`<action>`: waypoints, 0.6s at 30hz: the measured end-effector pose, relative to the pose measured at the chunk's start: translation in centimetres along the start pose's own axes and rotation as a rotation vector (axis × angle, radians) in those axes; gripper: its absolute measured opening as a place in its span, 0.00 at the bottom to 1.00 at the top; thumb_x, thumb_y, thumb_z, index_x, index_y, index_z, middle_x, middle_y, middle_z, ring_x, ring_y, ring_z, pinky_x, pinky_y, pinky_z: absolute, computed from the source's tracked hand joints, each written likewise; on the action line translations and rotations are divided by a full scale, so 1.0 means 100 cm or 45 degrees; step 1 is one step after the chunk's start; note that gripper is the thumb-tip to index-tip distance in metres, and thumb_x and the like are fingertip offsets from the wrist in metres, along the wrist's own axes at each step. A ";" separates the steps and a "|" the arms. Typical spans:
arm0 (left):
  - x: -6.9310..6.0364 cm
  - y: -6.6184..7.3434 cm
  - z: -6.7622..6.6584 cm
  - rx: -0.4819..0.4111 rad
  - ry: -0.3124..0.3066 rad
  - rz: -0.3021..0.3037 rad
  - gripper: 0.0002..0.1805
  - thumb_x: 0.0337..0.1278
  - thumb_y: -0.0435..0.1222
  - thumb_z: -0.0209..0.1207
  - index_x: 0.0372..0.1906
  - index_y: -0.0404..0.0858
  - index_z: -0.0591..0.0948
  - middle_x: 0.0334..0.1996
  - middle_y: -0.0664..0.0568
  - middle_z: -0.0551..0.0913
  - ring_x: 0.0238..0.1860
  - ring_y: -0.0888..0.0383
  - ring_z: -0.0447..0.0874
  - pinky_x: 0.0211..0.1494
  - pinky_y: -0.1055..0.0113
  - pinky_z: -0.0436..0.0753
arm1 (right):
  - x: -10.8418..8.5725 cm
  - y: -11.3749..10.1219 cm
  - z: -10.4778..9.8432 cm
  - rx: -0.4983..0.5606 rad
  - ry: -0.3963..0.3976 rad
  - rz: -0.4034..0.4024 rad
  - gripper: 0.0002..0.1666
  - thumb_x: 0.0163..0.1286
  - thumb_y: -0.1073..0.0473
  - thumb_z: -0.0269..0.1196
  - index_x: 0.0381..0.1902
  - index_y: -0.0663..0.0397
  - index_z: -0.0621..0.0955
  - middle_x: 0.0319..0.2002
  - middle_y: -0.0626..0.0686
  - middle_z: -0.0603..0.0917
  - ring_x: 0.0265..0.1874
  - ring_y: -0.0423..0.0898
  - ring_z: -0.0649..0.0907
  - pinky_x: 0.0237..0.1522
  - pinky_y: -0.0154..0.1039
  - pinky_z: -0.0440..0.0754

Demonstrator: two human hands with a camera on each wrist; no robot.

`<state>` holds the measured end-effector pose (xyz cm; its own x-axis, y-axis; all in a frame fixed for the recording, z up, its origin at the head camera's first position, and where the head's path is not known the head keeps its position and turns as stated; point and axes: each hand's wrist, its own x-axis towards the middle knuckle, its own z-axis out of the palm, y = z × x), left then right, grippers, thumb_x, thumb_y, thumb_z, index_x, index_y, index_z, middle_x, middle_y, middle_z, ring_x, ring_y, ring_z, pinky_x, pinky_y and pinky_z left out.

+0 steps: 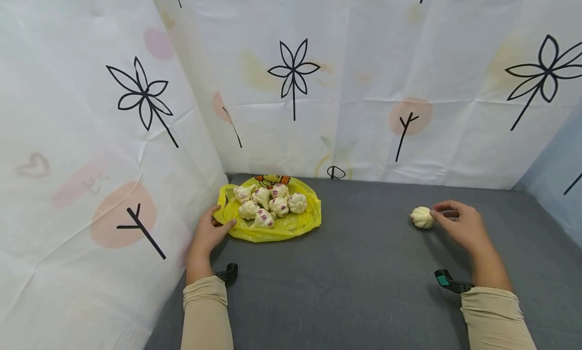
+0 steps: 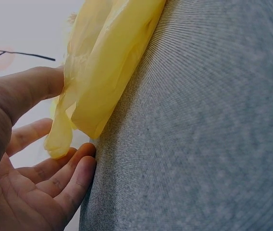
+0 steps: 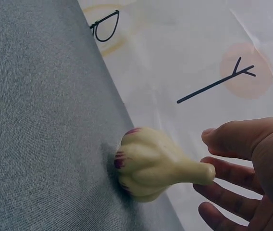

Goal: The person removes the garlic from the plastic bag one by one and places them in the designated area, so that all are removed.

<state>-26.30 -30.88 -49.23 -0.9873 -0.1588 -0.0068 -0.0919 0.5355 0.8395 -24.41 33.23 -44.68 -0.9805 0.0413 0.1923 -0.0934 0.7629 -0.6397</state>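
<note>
A yellow plastic bag (image 1: 268, 234) lies spread on the dark table at the left, with several garlic bulbs (image 1: 279, 206) on it, white with purple marks. My left hand (image 1: 210, 234) is at the bag's left edge. In the left wrist view, the thumb touches the yellow plastic (image 2: 112, 62), while the other fingers are spread loosely beside a hanging fold. Farther right, a single garlic bulb (image 1: 422, 217) sits on the table. My right hand (image 1: 461, 226) is beside it; in the right wrist view, thumb and fingers stand apart around the stem end of the bulb (image 3: 148, 163).
A dark grey cloth (image 1: 345, 289) covers the table. White sheeting printed with flowers and twigs (image 1: 364, 87) stands along the back, left and right edges. The left forearm is close to the left sheet (image 1: 68, 269).
</note>
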 end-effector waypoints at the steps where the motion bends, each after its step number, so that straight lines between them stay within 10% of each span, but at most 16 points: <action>1: 0.000 0.000 0.000 0.000 -0.001 -0.001 0.46 0.71 0.45 0.67 0.84 0.34 0.57 0.82 0.32 0.58 0.75 0.32 0.69 0.74 0.39 0.74 | 0.000 -0.001 0.000 -0.003 0.008 -0.013 0.26 0.83 0.48 0.60 0.61 0.66 0.81 0.61 0.75 0.80 0.56 0.73 0.80 0.39 0.55 0.85; 18: -0.003 0.003 -0.001 -0.011 -0.014 -0.017 0.46 0.72 0.45 0.66 0.84 0.34 0.56 0.83 0.33 0.56 0.77 0.32 0.66 0.76 0.39 0.72 | 0.001 -0.050 0.011 0.018 0.091 -0.245 0.21 0.82 0.53 0.62 0.61 0.63 0.83 0.58 0.66 0.82 0.56 0.65 0.81 0.57 0.62 0.78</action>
<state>-26.04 -30.78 -48.94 -0.9874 -0.1564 -0.0242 -0.1039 0.5259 0.8442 -24.24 28.67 -42.31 -0.9295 -0.0579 0.3641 -0.2804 0.7523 -0.5962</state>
